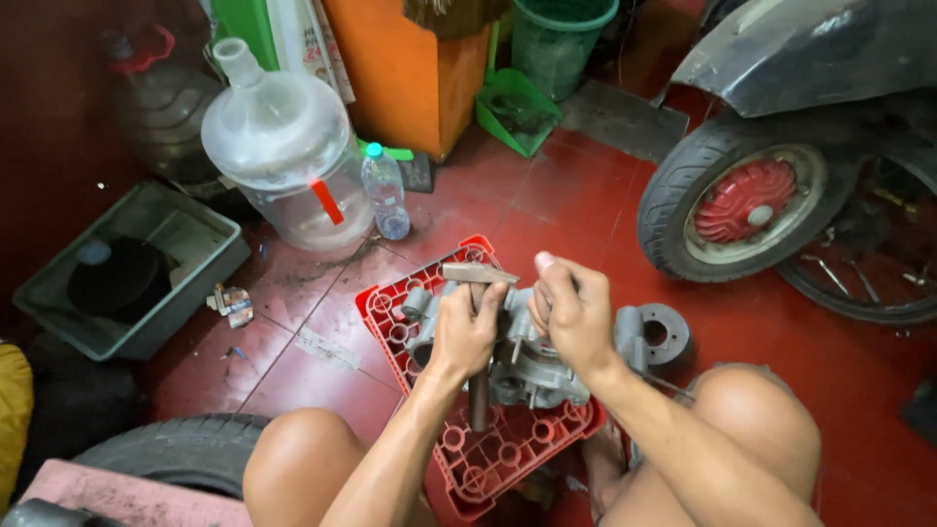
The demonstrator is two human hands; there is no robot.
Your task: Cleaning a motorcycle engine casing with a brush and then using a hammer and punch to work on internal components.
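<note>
Head view: person sits low, knees apart, over a red plastic crate (488,459) lying on the red tile floor (576,205). On the crate sits a grey metal engine casing (532,376).

Left hand (467,332): grip clamped round the handle of a hammer (478,293), fist closed; hammer head sits above the fist, handle end pokes out below, over the casing.

Right hand (571,312): fingers curled, grip closed on sth small on top of the casing; can't tell what, hidden by fingers. Hands just beside each other, hammer head near the right fingertips.

Around: grey metal ring part (666,334) on floor just right of the casing. Scooter wheel (742,210) w/ red hub at upper right, dark fender above it. Big clear water jug (288,146) upper left, small plastic bottle (386,193) w/ blue cap touching or just beside it. Grey tub (200,259) at left w/ dark round thing inside. Green bucket (561,39) and green dustpan (517,112) at top. Spare tyre (181,449) lower left, by the left knee.
</note>
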